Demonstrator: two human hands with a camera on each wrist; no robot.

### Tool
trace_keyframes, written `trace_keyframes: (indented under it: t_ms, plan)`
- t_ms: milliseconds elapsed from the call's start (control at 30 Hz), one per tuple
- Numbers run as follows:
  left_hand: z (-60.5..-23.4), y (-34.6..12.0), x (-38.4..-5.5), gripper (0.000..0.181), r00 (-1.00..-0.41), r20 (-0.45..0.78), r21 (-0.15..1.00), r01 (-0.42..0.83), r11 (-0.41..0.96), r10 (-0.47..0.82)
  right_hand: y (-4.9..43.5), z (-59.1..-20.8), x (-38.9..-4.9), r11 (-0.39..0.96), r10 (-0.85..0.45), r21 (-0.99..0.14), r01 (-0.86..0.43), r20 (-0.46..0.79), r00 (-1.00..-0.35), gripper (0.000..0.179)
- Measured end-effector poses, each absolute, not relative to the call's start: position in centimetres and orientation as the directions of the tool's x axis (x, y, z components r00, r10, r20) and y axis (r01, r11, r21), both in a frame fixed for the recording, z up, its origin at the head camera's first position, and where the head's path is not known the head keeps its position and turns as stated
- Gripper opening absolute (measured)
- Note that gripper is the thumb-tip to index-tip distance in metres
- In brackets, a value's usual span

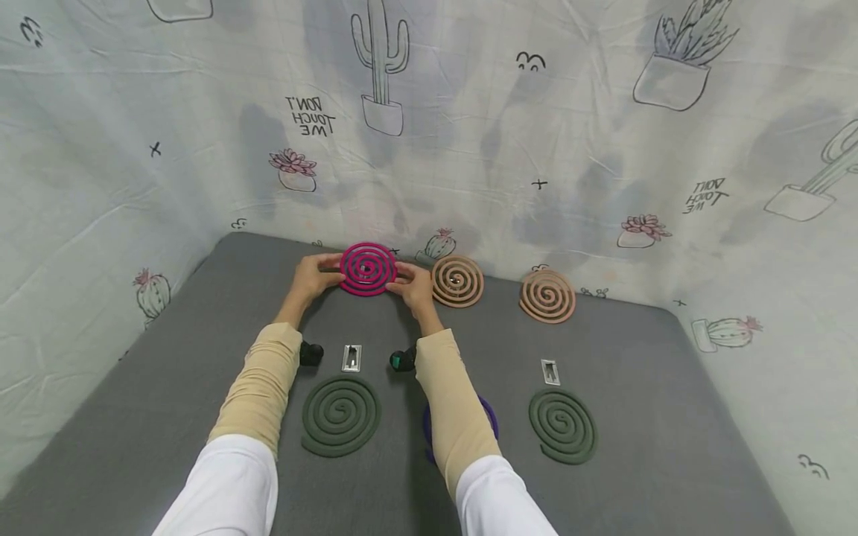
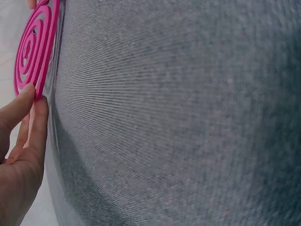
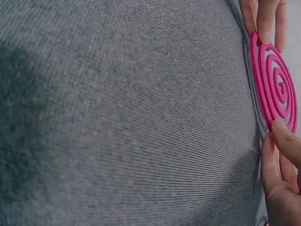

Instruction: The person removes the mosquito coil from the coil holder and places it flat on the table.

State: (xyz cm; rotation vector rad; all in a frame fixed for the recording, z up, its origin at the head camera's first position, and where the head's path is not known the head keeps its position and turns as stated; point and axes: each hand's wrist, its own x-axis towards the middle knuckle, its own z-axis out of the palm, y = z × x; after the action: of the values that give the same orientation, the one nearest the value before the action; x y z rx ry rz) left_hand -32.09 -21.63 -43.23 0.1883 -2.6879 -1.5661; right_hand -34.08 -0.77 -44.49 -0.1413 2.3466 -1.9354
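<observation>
Hands (image 1: pixel 312 278) (image 1: pixel 417 287) pinch pink coil (image 1: pixel 368 269), tan coil (image 1: pixel 458 286) alongside (right sleeve (image 1: pixel 457 409) crossing purple coil (image 1: pixel 493 418)).

Behind the grey worktop (image 1: pixel 657 417) I see a pale curtain (image 1: pixel 442 149) printed with potted cacti (image 1: pixel 382 112). Two green coils (image 1: pixel 340 408) (image 1: pixel 561 420) lie flat, each near a small metal plate (image 1: pixel 345 359) (image 1: pixel 551 383).

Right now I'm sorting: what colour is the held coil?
The coil is pink, clearest in the head view.

Backdrop (image 1: pixel 462 167): we see soft light, grey shadows.
Grey cloth (image 2: pixel 164 117): we find dark, blurred patches edging both wrist views.
Pink coil (image 1: pixel 367 269): we read its rings fairly sharply.
</observation>
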Motion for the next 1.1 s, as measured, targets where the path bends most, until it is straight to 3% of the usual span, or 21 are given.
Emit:
trace_keyframes:
  t_ms: [267, 600, 1100]
  plan:
    - [-43.0, -21.9, -31.8, 0.050, -0.998, -0.016, 0.888, -0.041, 0.457, -0.060, -0.4, -44.1, -34.0, 0.192, -0.152, -0.980, -0.051, 0.022, -0.988, 0.049]
    - [-42.6, -22.4, -31.5, 0.052, -0.996, -0.075, 0.944, -0.057, 0.324, 0.043, 1.4, -41.7, -33.0, 0.067, -0.309, -0.998, 0.001, -0.022, -0.951, 0.054]
    - [-41.5, -23.4, -31.0, 0.043, -0.988, -0.036, 0.970, 0.000, 0.242, 0.148, 2.5, -42.4, -33.2, 0.054, -0.366, -0.998, -0.025, 0.004, -0.930, 0.055]
